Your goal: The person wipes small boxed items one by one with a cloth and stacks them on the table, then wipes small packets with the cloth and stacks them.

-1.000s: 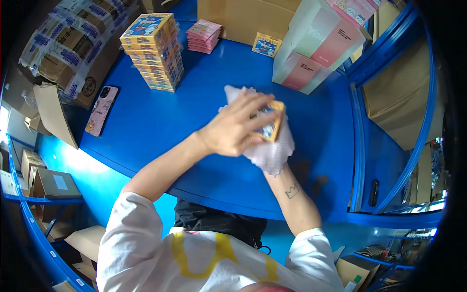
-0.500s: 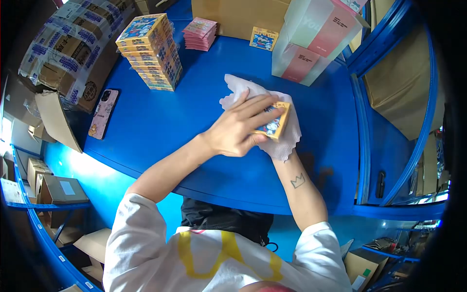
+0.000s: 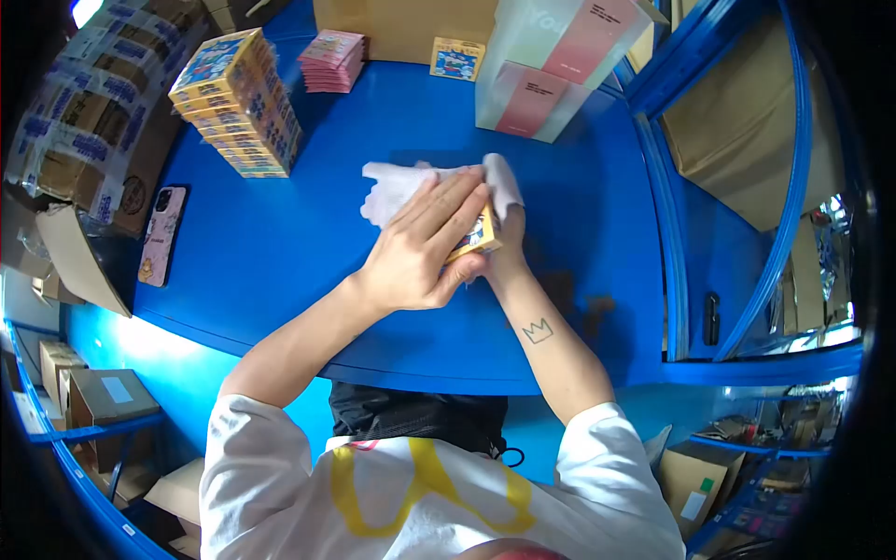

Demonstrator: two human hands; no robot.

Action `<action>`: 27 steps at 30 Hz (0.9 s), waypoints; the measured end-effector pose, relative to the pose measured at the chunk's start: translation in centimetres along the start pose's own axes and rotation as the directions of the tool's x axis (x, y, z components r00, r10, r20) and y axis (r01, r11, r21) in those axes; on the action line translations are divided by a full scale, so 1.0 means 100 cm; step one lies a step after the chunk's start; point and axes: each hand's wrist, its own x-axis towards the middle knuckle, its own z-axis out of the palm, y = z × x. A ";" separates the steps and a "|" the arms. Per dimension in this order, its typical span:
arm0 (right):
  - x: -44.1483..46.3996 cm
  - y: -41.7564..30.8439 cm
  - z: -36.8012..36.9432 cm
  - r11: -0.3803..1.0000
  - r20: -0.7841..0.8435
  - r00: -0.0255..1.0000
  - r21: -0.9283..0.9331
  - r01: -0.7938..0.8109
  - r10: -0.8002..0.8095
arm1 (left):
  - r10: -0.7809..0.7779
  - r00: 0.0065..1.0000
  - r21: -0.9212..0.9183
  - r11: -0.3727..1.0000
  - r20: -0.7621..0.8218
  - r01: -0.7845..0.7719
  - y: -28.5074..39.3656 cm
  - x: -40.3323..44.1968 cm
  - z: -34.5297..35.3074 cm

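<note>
Over a small yellow picture box (image 3: pixel 481 235) lies my left hand (image 3: pixel 415 247), fingers stretched across its top and thumb along the near edge, holding it. A thin white cloth (image 3: pixel 387 191) with a dimpled look and wavy edge sits under and around the box. My right hand (image 3: pixel 507 241) is at the box's right side, in the cloth, supporting both from below; most of its fingers are hidden by cloth and box. Both hands are above the middle of the blue table (image 3: pixel 317 243).
A tall stack of yellow boxes (image 3: pixel 245 112), pink packets (image 3: pixel 331 61) and a single yellow box (image 3: pixel 457 58) stand towards the back. A phone (image 3: pixel 162 233) lies left beside a taped carton (image 3: pixel 84 112). Pale pink-and-green boxes (image 3: pixel 532 98) stand back right, near a blue frame (image 3: pixel 667 252).
The view has shifted. My left hand now covers more of the yellow box, and the cloth's right part has folded up beside the box and my right hand.
</note>
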 end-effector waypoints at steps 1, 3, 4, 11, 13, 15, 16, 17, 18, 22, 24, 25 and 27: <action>-0.001 -0.004 0.006 1.000 -0.008 1.000 -0.003 0.005 -0.005 | 0.004 1.000 -0.008 1.000 0.003 -0.004 0.000 0.001 0.002; -0.001 -0.008 0.018 0.986 -0.069 0.997 0.164 -0.028 0.040 | 0.009 0.999 0.172 0.985 0.032 -0.015 -0.001 0.004 0.002; 0.000 -0.008 0.025 0.968 -0.092 0.993 0.247 -0.046 0.071 | 0.005 0.999 0.263 0.965 0.043 -0.016 -0.002 0.004 0.002; 0.006 -0.014 0.062 0.809 -0.067 0.966 0.562 -0.172 0.251 | -0.117 0.986 0.489 0.871 0.119 0.045 -0.022 0.016 -0.018; 0.005 -0.014 0.058 0.811 -0.060 0.971 0.563 -0.158 0.231 | -0.115 0.993 0.393 0.915 0.033 0.092 -0.022 0.018 -0.019; 0.006 -0.016 0.056 0.814 -0.038 0.975 0.559 -0.161 0.219 | -0.129 0.989 0.299 0.944 -0.066 0.143 -0.022 0.019 -0.019; 0.006 -0.015 0.056 0.817 -0.040 0.976 0.555 -0.158 0.216 | -0.125 0.990 0.295 0.945 -0.068 0.140 -0.023 0.020 -0.019; 0.006 -0.014 0.057 0.809 -0.062 0.973 0.568 -0.150 0.224 | -0.052 0.995 0.344 0.936 -0.079 0.077 -0.023 0.021 -0.020; 0.005 -0.012 0.058 0.800 -0.084 0.969 0.582 -0.142 0.233 | 0.020 0.996 0.394 0.919 -0.086 0.015 -0.024 0.021 -0.020; 0.002 -0.004 0.054 0.749 -0.087 0.954 0.642 -0.166 0.287 | 0.201 0.976 0.508 0.851 -0.084 -0.132 -0.026 0.018 -0.018; 0.004 -0.005 0.050 0.696 -0.001 0.940 0.673 -0.252 0.341 | 0.290 0.952 0.543 0.817 -0.098 -0.193 -0.030 0.018 -0.017; 0.004 -0.007 0.048 0.667 0.042 0.929 0.684 -0.296 0.369 | 0.331 0.938 0.559 0.799 -0.105 -0.219 -0.032 0.017 -0.018; 0.004 -0.012 0.047 0.763 -0.033 0.910 0.557 -0.327 0.414 | 0.308 0.947 0.558 0.803 -0.091 -0.208 -0.032 0.018 -0.023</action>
